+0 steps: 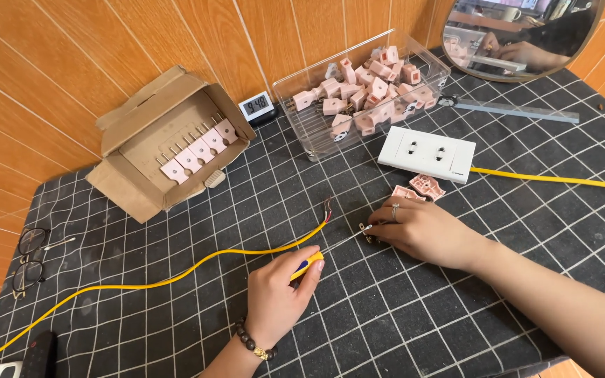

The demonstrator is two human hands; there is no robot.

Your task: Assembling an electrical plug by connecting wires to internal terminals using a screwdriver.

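**Screwdriver on a small part, with plug pieces in a tub and a box**

The left hand (274, 297) is closed around the yellow and blue handle of a screwdriver (316, 260), whose thin shaft runs up and to the right. The tip meets a small metal part (367, 229) pinned to the mat under the fingertips of the right hand (425, 231); those fingers are curled down over the part, and most of it is hidden. The part lies near the middle of the black gridded mat (400, 308), just below two loose pink plug shells (420, 187).

A yellow cable (176, 276) crosses the mat from the lower left and ends just left of the part, its bared wires turned upward and lying free of both hands.

At the back, against the wood-panelled wall, a clear plastic tub (302, 119) holds a loose heap of pink plug bodies (369, 94), piled mostly toward its right end; the left end shows bare bottom. To the left, an open cardboard box (134, 185) lies tipped on its side, with a row of pink plug pieces with metal prongs (197, 150) standing along its inner face. A small digital clock (257, 106) stands between the box and the tub.

A white socket strip (426, 154) lies just in front of the tub, with a second yellow lead (554, 180) running off to the right. A metal ruler (516, 110) and a round mirror (519, 35) are at the far right, and a pair of glasses (31, 259) rests at the mat's left edge.
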